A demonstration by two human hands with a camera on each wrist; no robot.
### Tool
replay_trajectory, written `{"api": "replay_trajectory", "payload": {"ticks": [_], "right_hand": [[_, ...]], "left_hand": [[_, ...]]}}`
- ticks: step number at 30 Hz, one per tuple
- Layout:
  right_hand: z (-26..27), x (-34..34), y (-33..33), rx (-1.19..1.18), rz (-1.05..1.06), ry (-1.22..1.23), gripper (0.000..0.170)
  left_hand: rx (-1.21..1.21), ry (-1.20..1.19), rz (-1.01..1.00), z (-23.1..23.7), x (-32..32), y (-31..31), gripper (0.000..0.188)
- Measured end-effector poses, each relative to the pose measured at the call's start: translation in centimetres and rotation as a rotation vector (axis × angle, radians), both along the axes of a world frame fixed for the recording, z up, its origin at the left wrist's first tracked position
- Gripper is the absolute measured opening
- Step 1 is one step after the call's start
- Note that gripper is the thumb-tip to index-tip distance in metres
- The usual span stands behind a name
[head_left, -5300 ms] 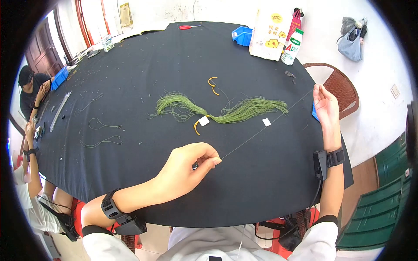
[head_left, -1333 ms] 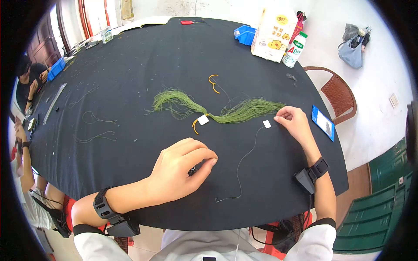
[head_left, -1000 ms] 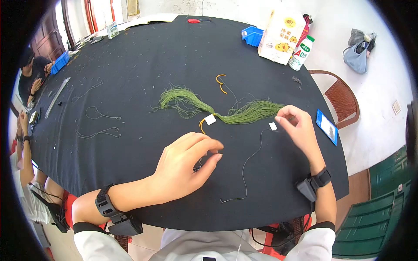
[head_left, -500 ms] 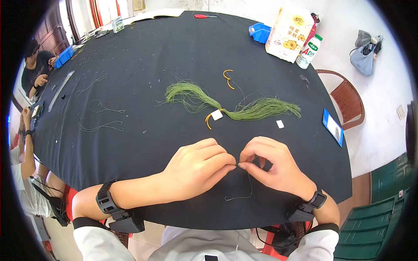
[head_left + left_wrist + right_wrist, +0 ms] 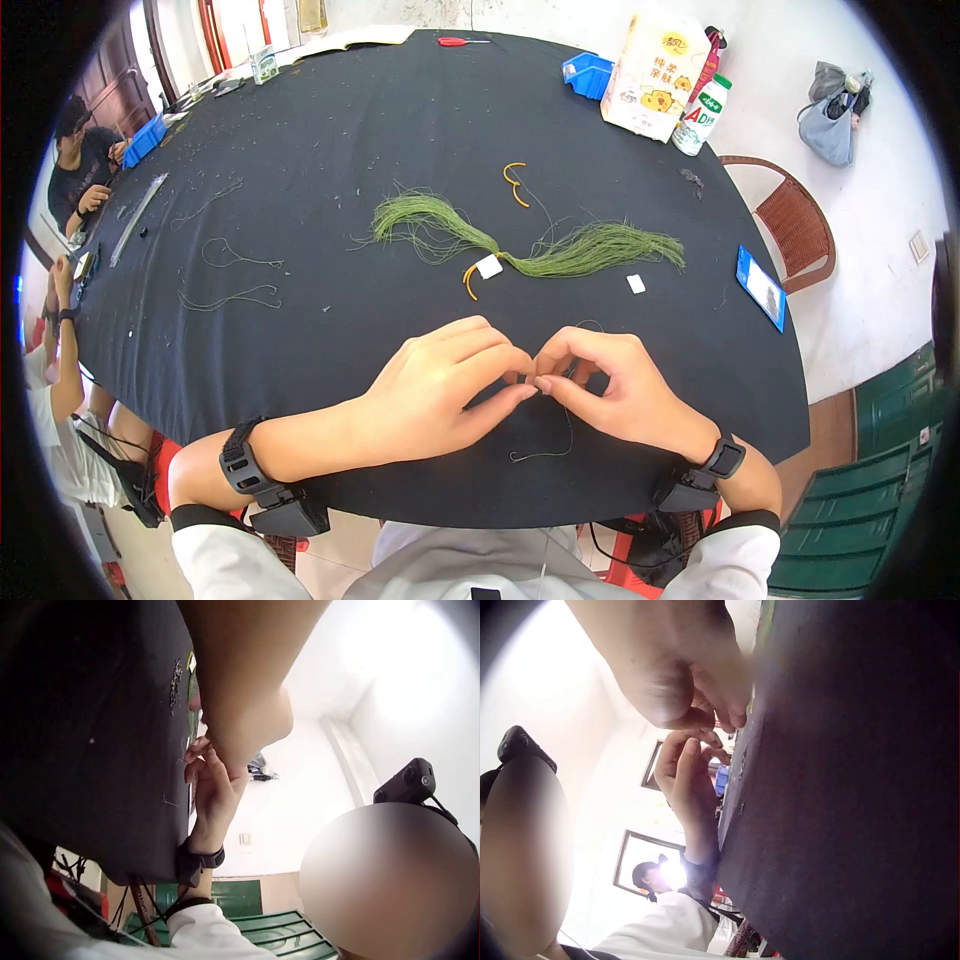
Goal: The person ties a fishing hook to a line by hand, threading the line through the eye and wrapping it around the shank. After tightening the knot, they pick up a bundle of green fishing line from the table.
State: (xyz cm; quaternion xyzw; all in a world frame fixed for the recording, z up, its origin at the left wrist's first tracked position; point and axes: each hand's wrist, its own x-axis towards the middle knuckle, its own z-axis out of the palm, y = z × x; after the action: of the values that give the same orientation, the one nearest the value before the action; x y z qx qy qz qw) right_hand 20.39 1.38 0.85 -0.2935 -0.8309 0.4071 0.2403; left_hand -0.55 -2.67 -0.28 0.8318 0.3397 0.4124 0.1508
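Note:
In the head view my left hand (image 5: 450, 385) and right hand (image 5: 620, 385) meet fingertip to fingertip over the near part of the table. The right thumb and forefinger pinch a thin green thread (image 5: 571, 430), whose slack loops down to the black cloth. Between the meeting fingertips shows a small dark piece (image 5: 537, 388), pinched by the left hand; its kind I cannot tell. A heap of small dark bits (image 5: 176, 686) lies on the cloth, seen in the left wrist view. Beyond the hands lies a tied bundle of green threads (image 5: 570, 252) with a white tag (image 5: 488, 267).
Yellow curved pieces (image 5: 515, 185) and a white square (image 5: 636, 284) lie near the bundle. A blue packet (image 5: 762, 288) is at the right edge. Loose threads (image 5: 230, 300) lie left. A bottle (image 5: 703, 115), tissue pack (image 5: 655, 80) and blue bin (image 5: 587, 75) stand behind. Other people sit left.
The right hand has come from the far end of the bundle to the left hand, drawing the thread in. The left hand has moved slightly from the heap, and the fingertips now meet.

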Motion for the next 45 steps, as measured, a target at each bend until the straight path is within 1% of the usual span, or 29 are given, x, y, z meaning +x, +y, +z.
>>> {"api": "replay_trajectory", "payload": {"ticks": [3,6,9,12,15,17,18,21,24,28,31,34,37,40,43,45], "right_hand": [[0.2,0.1,-0.1,-0.027,0.016,-0.027,0.007],[0.1,-0.3,-0.4,-0.332,-0.021,0.097,0.006],[0.1,-0.2,-0.1,-0.502,0.005,0.08,0.007],[-0.9,-0.2,0.3,-0.58,0.033,0.178,0.01],[-1.0,0.1,0.7,-0.709,0.014,0.207,0.013],[-0.9,0.2,0.9,-0.747,0.01,0.202,0.014],[-0.8,0.2,1.0,-0.765,0.008,0.199,0.014],[-0.6,0.0,0.8,-0.766,-0.016,0.216,0.01],[-0.5,0.1,0.9,-0.779,-0.015,0.201,0.01],[-0.6,0.1,1.0,-0.788,-0.001,0.208,0.011],[-0.8,0.4,1.2,-0.788,0.03,0.203,0.012],[-0.8,0.4,1.2,-0.786,0.031,0.208,0.011],[-0.6,0.2,1.0,-0.793,0.014,0.215,0.01],[-0.6,0.2,1.0,-0.788,0.018,0.211,0.01],[-0.7,0.3,1.1,-0.786,0.035,0.206,0.011],[-0.9,0.5,1.2,-0.786,0.061,0.204,0.013]], "left_hand": [[0.019,0.021,-0.008,-0.5,-0.1,0.3,0.015],[-0.031,0.016,0.026,-0.5,-0.2,0.2,0.013],[-0.081,0.004,0.063,-0.2,-0.3,0.3,0.01],[-0.076,0.005,0.111,0.3,-0.7,0.6,0.009],[-0.056,0.048,0.188,0.7,-1.7,1.1,0.008],[-0.037,0.095,0.229,1.0,-2.5,1.6,0.008],[-0.084,0.131,0.238,1.2,-2.8,1.7,0.007],[-0.096,0.249,0.265,1.3,-3.4,1.8,0.006],[-0.141,0.305,0.267,1.0,-3.5,1.6,0.008],[-0.189,0.287,0.249,0.1,-3.3,1.7,0.012],[-0.201,0.286,0.222,-0.1,-3.2,1.7,0.008],[-0.099,0.265,0.103,-0.7,-3.2,2.2,0.007],[-0.091,0.21,0.063,-0.7,-3.0,2.2,0.011],[-0.098,0.226,0.125,0.0,-2.9,2.1,0.012],[-0.07,0.316,0.081,0.3,-3.1,2.0,0.013],[-0.007,0.331,0.061,0.1,-2.9,2.1,0.013]]}}
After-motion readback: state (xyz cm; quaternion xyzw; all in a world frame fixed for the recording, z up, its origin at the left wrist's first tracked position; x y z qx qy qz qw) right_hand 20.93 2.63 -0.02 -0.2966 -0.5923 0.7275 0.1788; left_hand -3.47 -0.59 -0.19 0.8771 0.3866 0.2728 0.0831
